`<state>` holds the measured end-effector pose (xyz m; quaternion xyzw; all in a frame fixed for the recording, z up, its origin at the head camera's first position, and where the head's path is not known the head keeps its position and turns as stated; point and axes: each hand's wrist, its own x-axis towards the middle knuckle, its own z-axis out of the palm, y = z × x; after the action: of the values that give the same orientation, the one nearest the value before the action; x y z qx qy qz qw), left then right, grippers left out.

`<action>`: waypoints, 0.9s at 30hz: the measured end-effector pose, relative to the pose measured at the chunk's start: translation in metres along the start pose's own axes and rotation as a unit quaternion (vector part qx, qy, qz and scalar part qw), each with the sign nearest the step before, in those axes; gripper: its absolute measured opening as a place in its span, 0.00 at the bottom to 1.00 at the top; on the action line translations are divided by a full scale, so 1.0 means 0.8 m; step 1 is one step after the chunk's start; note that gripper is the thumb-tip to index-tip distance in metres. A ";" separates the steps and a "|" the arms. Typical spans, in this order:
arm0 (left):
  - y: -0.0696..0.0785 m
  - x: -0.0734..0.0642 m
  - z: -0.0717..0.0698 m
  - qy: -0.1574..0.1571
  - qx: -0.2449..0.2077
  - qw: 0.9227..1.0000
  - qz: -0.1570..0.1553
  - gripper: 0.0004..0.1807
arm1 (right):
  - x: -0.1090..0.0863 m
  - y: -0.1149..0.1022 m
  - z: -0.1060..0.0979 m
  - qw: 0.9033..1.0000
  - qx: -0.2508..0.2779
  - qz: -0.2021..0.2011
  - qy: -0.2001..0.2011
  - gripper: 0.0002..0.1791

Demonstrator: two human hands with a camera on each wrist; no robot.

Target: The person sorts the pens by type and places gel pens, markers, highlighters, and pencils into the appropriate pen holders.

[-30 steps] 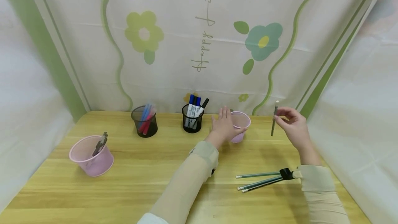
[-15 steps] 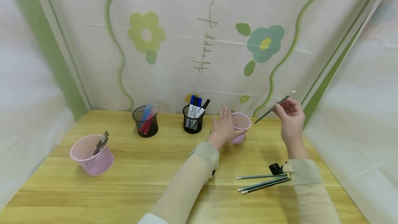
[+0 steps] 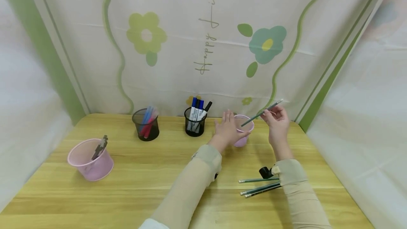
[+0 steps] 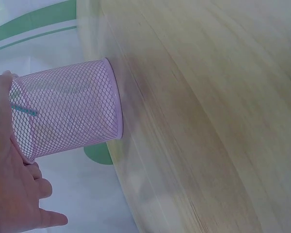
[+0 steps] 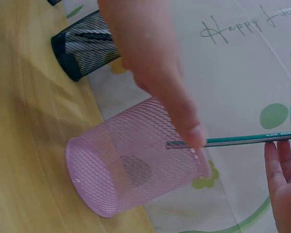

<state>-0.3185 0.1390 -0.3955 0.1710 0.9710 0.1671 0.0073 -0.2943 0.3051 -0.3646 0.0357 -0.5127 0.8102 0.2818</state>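
Note:
A small pink mesh pen cup (image 3: 241,140) stands upright at the back right of the table. My left hand (image 3: 227,130) holds it at the rim, thumb across the near side and the other fingers at its left and back. My right hand (image 3: 278,127) pinches a green pencil (image 5: 242,141) near its white eraser end. The pencil slants down to the left, and its lower end is inside the cup, showing through the mesh (image 4: 68,107) in the left wrist view. Several more green pencils (image 3: 259,189) lie on the table below the right wrist, partly hidden by the sleeve.
A black mesh cup of markers (image 3: 195,128) stands left of the left hand. Farther left is another black mesh cup (image 3: 149,133) with blue and red pens. A wider pink cup (image 3: 96,170) with dark pens sits at the front left. A patterned curtain (image 3: 178,63) hangs behind.
My right hand has moved left, tilting the pencil from upright to slanted and bringing its lower end into the pink cup. The left hand has stayed on the cup.

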 end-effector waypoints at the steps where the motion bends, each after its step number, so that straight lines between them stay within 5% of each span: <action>1: 0.000 0.000 0.000 -0.001 0.000 1.000 0.000 0.63 | -0.002 0.003 0.000 1.000 -0.004 0.004 0.005 0.12; 16: 0.002 0.001 0.000 -0.005 0.004 1.000 -0.009 0.63 | -0.005 0.017 -0.003 0.996 -0.079 0.040 0.030 0.03; 27: 0.002 -0.002 -0.001 -0.005 -0.009 1.000 -0.012 0.62 | -0.002 0.008 -0.010 0.992 -0.110 0.060 -0.005 0.09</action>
<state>-0.3169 0.1396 -0.3942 0.1603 0.9714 0.1745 0.0154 -0.2940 0.3089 -0.3740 -0.0223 -0.6010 0.7645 0.2321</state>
